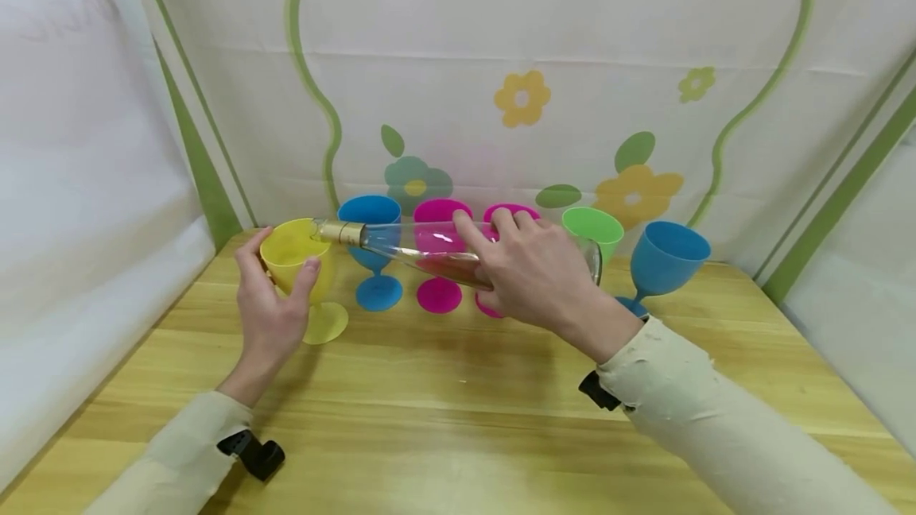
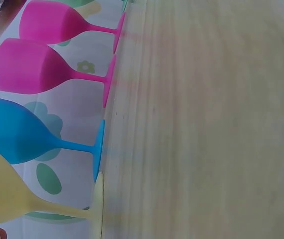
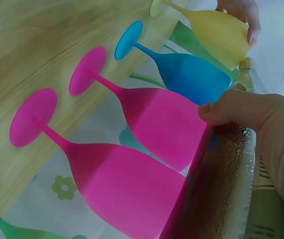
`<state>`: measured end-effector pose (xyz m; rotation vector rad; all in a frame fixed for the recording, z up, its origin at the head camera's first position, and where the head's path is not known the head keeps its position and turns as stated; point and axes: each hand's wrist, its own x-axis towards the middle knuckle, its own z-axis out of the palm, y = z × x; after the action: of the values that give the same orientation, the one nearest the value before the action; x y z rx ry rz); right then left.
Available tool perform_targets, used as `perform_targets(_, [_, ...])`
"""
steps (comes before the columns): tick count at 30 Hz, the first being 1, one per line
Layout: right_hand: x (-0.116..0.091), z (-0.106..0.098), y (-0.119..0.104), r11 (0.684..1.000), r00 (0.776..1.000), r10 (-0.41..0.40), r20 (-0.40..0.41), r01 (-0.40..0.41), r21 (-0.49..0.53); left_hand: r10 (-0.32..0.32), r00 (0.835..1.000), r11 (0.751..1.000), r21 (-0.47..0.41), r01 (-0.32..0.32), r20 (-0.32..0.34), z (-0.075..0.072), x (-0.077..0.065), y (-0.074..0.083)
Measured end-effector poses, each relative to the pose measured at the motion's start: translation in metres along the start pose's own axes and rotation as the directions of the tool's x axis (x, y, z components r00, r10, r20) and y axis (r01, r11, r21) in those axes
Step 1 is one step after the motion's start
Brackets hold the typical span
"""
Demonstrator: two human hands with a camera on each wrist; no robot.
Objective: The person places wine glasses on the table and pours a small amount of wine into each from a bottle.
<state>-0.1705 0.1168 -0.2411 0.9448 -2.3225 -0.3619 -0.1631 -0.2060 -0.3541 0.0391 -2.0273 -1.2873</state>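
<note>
My left hand [image 1: 275, 320] grips the bowl of a yellow plastic goblet [image 1: 324, 280], thumb on the near side and fingers round the left. The goblet's foot stands on the table. My right hand [image 1: 540, 276] holds a clear glass bottle [image 1: 429, 253] from above, lying almost level, with some liquid along its lower side. Its gold-banded neck [image 1: 342, 232] points left, the mouth at the yellow goblet's rim. In the right wrist view, droplets dot the bottle [image 3: 221, 184]; the thumb [image 3: 241, 107] lies across it. Whether liquid is flowing cannot be made out.
Behind the bottle stand a blue goblet [image 1: 378, 292], two pink goblets [image 1: 440, 296], a green goblet [image 1: 594, 229] and another blue goblet [image 1: 665, 261] at the right. They stand along the wooden table's [image 1: 444, 420] back edge, before a flower-printed curtain [image 1: 444, 86].
</note>
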Motion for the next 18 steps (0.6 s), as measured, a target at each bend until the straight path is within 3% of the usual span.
perform_targets(18, [0.0046,-0.0088,0.0062,0.999,0.999,-0.030,0.017,0.030,0.016,0.020,1.000,1.000,0.000,-0.020,-0.023,0.0017,0.0002,-0.0019])
